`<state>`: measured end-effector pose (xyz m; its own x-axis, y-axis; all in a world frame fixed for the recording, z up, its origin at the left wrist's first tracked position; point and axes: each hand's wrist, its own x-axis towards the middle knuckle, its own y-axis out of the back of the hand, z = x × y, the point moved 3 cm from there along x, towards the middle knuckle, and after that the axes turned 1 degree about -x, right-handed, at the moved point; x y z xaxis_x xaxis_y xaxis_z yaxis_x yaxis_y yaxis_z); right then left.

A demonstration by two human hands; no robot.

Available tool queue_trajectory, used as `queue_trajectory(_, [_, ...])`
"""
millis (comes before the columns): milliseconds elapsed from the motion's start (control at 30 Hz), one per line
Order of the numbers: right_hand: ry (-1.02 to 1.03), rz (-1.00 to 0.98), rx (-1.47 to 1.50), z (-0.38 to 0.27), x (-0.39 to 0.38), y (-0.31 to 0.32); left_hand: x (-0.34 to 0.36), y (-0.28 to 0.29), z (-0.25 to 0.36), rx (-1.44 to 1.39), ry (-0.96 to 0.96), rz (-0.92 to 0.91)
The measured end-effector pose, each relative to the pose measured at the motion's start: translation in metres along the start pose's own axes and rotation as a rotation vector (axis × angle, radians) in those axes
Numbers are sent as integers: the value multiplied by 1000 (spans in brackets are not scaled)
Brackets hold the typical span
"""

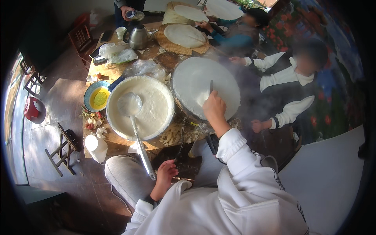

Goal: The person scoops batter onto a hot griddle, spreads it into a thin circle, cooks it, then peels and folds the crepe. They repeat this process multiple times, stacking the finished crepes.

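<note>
My right hand [215, 106] is closed around a spreader [211, 86], a thin upright blade with a dark edge. It is over a round griddle covered by a pale sheet of batter [196, 74], with haze drifting off to the right. To the left stands a large basin [109, 124] of thick whitish batter [152, 103]. A metal ladle [130, 105] lies in it, its long handle sloping over the near rim toward me. My left hand [166, 174] hangs by the handle's end, empty, its fingers loosely bent and apart.
On the wooden table are a blue bowl [88, 105] of yellow liquid, plastic bags [117, 53], a steel kettle [138, 37] and eggshells [94, 121]. Thin round pancakes [184, 35] lie on a woven mat. A person in a black-and-white top [274, 74] sits at right; others are behind.
</note>
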<state>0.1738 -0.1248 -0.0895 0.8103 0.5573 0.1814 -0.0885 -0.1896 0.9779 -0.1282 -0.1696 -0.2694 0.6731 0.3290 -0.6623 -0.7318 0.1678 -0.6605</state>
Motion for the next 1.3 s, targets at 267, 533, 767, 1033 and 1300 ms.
queue_trajectory(267, [449,-200,284,-201,-42,-32,-6,8,4,-25,-33,-73])
queue_trajectory(533, [185,-234,843,-121,15,-38,-3,12,3,-56,-53,-112])
queue_trajectory(767, [229,92,594,71,41,52,-4,6,3,-25,-34,-58])
queue_trajectory(1033, [474,232,325,210,23,35,2,16,-5,57,-40,48])
queue_trajectory(1300, [700,418,97,243,-6,-32,-12,-2,-8,66,-92,111])
